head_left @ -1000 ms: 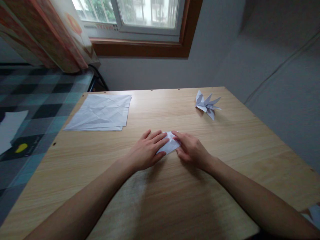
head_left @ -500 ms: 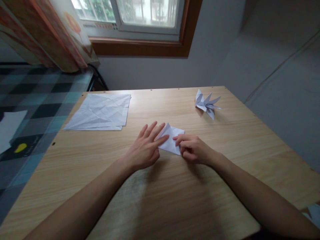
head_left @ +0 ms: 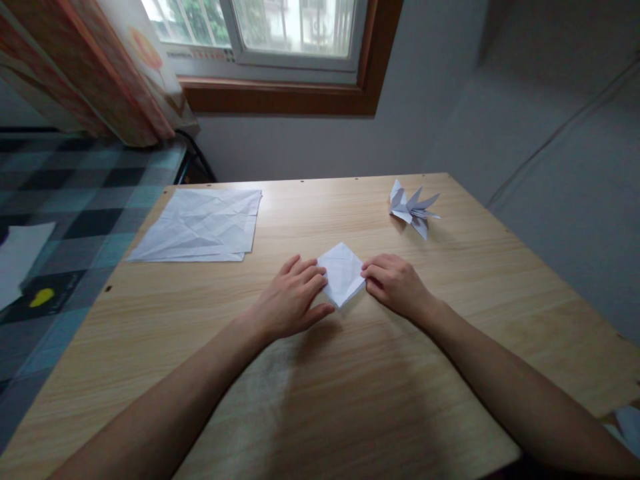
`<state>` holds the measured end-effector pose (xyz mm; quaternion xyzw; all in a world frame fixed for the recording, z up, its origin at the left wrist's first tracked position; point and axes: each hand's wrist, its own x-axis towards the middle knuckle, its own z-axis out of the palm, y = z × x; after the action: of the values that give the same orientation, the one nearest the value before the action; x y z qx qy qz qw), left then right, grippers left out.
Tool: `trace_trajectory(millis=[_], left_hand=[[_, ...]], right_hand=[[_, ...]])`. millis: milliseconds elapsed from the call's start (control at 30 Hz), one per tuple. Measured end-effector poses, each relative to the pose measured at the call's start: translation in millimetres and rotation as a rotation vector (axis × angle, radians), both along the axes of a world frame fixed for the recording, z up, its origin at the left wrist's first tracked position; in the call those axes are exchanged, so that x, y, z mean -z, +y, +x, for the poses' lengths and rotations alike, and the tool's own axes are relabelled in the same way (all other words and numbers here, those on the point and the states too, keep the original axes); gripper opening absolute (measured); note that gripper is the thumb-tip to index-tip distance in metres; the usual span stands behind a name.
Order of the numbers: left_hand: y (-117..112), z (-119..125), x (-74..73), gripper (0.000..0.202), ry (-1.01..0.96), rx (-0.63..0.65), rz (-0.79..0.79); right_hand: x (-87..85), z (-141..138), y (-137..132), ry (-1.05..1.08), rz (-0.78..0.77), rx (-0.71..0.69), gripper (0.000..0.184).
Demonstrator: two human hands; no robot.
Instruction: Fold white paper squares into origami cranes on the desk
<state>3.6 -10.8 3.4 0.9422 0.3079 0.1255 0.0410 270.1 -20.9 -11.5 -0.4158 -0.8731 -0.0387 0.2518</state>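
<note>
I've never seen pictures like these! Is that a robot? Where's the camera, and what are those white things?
No robot here, just a person's two bare hands. The camera sits on that person's head, looking forward and down, so you see about what they'd see.

On the wooden table, a small folded paper lies between the hands, turned like a diamond. The left hand has its fingers at the left corner. The right hand has its fingertips at the right corner; I can't tell how tightly it grips.

Farther back on the left lie creased white sheets. Back on the right is a spiky folded paper shape. Beyond the table is a window.
</note>
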Motion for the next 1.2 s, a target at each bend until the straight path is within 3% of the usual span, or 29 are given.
trace_trajectory(millis=[100, 267, 433, 600, 733, 833, 900, 1033, 1200], left_hand=[[0.2, -0.4, 2.5, 0.039, -0.052, 0.044, 0.012], [-0.9, -1.4, 5.3, 0.041, -0.153, 0.070, 0.074], [-1.3, 0.9, 7.4, 0.039, -0.229, 0.076, 0.131], [-3.5, 3.5, 7.3, 0.010, -0.192, 0.025, 0.196], [-6.3, 3.1, 5.8, 0.013, -0.162, 0.000, 0.261], [-7.3, 2.7, 5.5, 0.014, -0.170, -0.026, 0.292], [-7.5, 2.7, 5.4, 0.015, -0.186, -0.034, 0.308], [-7.5, 3.7, 4.1, 0.019, -0.219, -0.010, 0.367], [-7.7, 6.1, 3.2, 0.023, -0.245, 0.050, 0.432]], right_hand=[[-2.2, -1.4, -0.9, -0.013, -0.006, 0.084, 0.009], [-4.6, -13.0, -7.4, -0.058, 0.010, 0.079, 0.016], [0.3, -23.5, -8.2, -0.057, -0.004, 0.164, 0.013], [2.7, -29.4, -7.7, 0.159, 0.147, 0.194, 0.019], [-4.5, -36.9, -18.6, 0.211, 0.306, 0.225, 0.021], [-7.1, -44.1, -26.7, 0.214, 0.351, 0.118, 0.028], [-4.2, -48.1, -27.3, 0.189, 0.338, 0.043, 0.027], [8.6, -52.2, -18.4, 0.120, 0.229, -0.083, 0.008], [10.8, -56.1, -9.4, -0.015, -0.068, -0.119, 0.028]])
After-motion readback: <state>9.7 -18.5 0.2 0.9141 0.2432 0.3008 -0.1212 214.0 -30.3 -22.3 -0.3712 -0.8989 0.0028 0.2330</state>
